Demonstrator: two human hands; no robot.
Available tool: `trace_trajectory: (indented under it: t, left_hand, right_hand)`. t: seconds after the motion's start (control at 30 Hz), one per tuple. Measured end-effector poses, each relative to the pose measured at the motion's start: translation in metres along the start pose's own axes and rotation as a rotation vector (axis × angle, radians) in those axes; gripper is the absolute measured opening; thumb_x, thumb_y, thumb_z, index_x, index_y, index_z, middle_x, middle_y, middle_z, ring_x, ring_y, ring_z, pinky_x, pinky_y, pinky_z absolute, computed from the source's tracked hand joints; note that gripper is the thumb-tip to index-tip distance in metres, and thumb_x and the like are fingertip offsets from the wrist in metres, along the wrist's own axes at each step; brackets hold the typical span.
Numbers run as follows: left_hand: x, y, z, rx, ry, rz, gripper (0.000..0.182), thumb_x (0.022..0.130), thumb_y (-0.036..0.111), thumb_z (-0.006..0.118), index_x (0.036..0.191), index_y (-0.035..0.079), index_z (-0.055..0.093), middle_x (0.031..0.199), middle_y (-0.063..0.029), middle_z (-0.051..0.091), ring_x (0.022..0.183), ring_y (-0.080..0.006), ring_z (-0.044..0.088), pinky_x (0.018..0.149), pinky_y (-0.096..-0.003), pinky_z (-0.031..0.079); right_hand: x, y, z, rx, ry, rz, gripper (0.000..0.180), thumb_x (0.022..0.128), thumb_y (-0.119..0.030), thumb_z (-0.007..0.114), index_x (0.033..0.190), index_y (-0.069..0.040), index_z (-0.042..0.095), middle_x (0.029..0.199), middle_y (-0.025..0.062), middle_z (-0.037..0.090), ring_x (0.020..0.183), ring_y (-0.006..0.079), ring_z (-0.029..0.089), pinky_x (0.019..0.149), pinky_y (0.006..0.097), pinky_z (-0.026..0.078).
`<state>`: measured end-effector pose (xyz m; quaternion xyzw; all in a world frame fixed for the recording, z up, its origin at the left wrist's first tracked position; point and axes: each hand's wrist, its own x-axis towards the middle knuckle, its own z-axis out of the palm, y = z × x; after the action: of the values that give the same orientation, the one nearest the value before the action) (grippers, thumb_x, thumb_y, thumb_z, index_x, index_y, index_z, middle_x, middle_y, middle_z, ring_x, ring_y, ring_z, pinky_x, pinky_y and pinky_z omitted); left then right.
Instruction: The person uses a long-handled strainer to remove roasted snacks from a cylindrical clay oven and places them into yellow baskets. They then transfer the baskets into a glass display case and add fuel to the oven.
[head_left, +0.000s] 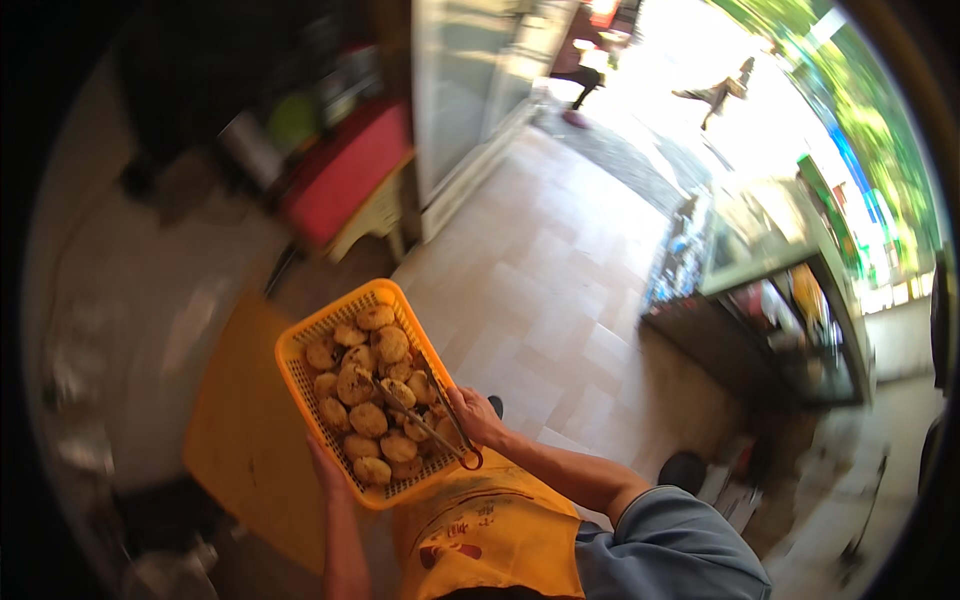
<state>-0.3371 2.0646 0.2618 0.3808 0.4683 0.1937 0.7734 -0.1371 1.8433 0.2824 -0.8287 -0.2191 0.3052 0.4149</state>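
Both hands carry an orange plastic basket (295, 390) in front of my body. Several round, browned fried pastries (368, 420) fill it, and its perforated wall shows around them. A pair of metal tongs (424, 424) lies across the pastries, with its reddish ring end over the rim close to my right hand. My right hand (478, 415) grips the right-hand rim. On the opposite side, my left hand (324, 463) supports the basket, its fingers mostly hidden beneath the wall. Below the basket is the yellow apron (487, 536) I wear, which bears printed writing.
A yellow-brown tabletop (251, 427) lies to the left. Beyond it stands a red-topped table (349, 172) beside a glass door (469, 97). A glass display cabinet (772, 322) stands on the tiled floor (525, 285) at right. A partly visible person (581, 75) is outside the doorway.
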Motion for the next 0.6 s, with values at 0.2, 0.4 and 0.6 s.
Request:
trace_trajectory:
  t: [0.2, 0.4, 0.6]
  left_hand:
    - [-0.096, 0.084, 0.026, 0.189, -0.343, 0.112, 0.074, 0.099, 0.062, 0.025, 0.147, 0.006, 0.028, 0.146, -0.0142, 0.039, 0.129, -0.0296, 0.046, 0.102, -0.0416, 0.045]
    - [-0.164, 0.214, 0.040, 0.240, -0.751, 0.034, 0.066, 0.101, 0.057, 0.028, 0.136, 0.003, 0.040, 0.128, -0.0155, 0.054, 0.110, -0.0274, 0.061, 0.087, -0.0387, 0.056]
    - [-0.199, 0.320, -0.002, 0.333, -0.970, -0.138, 0.064, 0.100, 0.054, 0.036, 0.129, -0.003, 0.048, 0.121, -0.0172, 0.059, 0.104, -0.0289, 0.064, 0.088, -0.0397, 0.055]
  right_hand:
    - [-0.133, -0.068, -0.024, 0.249, 0.326, 0.032, 0.051, 0.103, -0.046, 0.034, 0.112, -0.004, 0.062, 0.082, 0.0147, 0.062, 0.080, 0.0304, 0.059, 0.077, 0.0402, 0.046]
    - [-0.239, -0.178, -0.005, 0.378, 0.578, 0.222, 0.049, 0.103, -0.043, 0.039, 0.114, -0.003, 0.065, 0.084, 0.0077, 0.064, 0.079, 0.0169, 0.057, 0.077, 0.0331, 0.047]
    - [-0.331, -0.288, 0.088, 0.649, 0.936, 0.234, 0.049, 0.104, -0.041, 0.039, 0.112, 0.001, 0.065, 0.093, 0.0056, 0.067, 0.085, 0.0127, 0.057, 0.080, 0.0299, 0.047]
